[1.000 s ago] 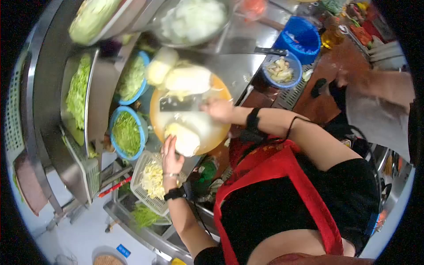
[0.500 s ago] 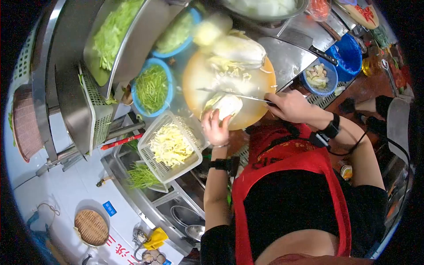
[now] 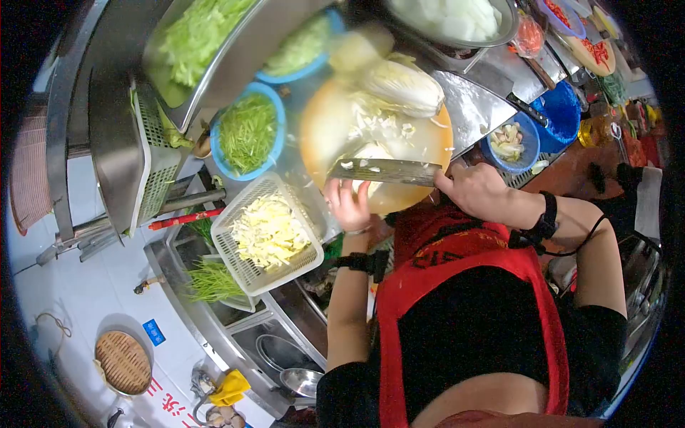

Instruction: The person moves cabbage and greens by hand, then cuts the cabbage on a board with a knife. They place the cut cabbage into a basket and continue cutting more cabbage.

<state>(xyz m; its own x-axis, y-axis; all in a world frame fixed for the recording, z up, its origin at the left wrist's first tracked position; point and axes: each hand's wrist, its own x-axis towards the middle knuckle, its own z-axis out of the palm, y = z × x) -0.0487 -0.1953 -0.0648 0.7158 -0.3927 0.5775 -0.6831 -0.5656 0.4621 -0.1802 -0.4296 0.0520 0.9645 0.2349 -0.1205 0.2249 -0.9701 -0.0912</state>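
My right hand (image 3: 477,189) is closed round the handle of a cleaver (image 3: 389,172). Its broad blade shows its flat side, with white bits stuck on it. Beneath the blade lies a cut piece of napa cabbage (image 3: 374,151), mostly hidden. My left hand (image 3: 347,205) grips the near left end of that piece, fingers curled against it by the blade. Both are over a round cutting board (image 3: 429,146) with an orange rim. Farther back on the board rest a larger napa cabbage (image 3: 403,87) and scattered white shreds (image 3: 362,123).
Left of the board stand a white basket of cut pale yellow pieces (image 3: 275,232), a blue bowl of green shreds (image 3: 246,133) and a steel tray of sliced greens (image 3: 196,43). To the right, a second knife (image 3: 528,110) lies near a blue bowl of scraps (image 3: 510,143).
The cleaver has turned from nearly edge-on to showing its flat side, and now covers much of the cabbage piece. My left hand keeps its hold. The whole view has shifted slightly.
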